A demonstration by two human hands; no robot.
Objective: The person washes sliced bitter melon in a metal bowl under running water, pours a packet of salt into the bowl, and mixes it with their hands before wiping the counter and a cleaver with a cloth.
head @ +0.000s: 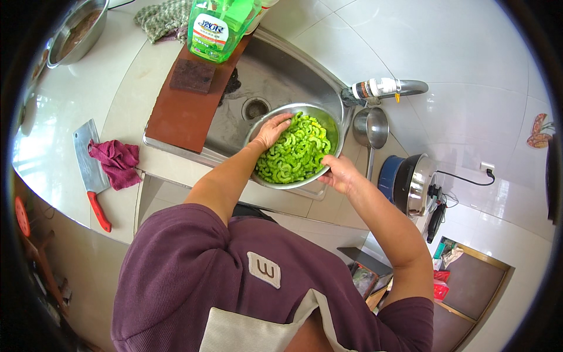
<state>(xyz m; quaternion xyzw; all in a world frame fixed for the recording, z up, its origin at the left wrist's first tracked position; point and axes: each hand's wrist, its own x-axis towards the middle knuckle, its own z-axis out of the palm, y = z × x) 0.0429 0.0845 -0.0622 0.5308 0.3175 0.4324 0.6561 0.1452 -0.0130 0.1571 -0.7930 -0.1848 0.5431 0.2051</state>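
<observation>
A stainless steel bowl [323, 115] full of crescent-shaped bitter melon slices [292, 154] is tilted over the near edge of the sink. My right hand [339, 174] grips its right rim, with the thumb on the inside and the fingers underneath. At the upper left of the bowl, my left hand [273, 131] reaches across the rim, its fingers stretched flat against the green slices. A few yellowish pieces show among them near the far side. The underside of the bowl is hidden.
Behind the bowl lies a steel sink [281, 66] with a drain [256, 108]. A reddish-brown board [180, 119] spans its left part, bearing a dark block [192, 76] and a green detergent bottle [215, 33]. A cleaver [90, 149] and cloth [116, 163] lie left; a ladle [369, 127] and faucet [409, 88] stand right.
</observation>
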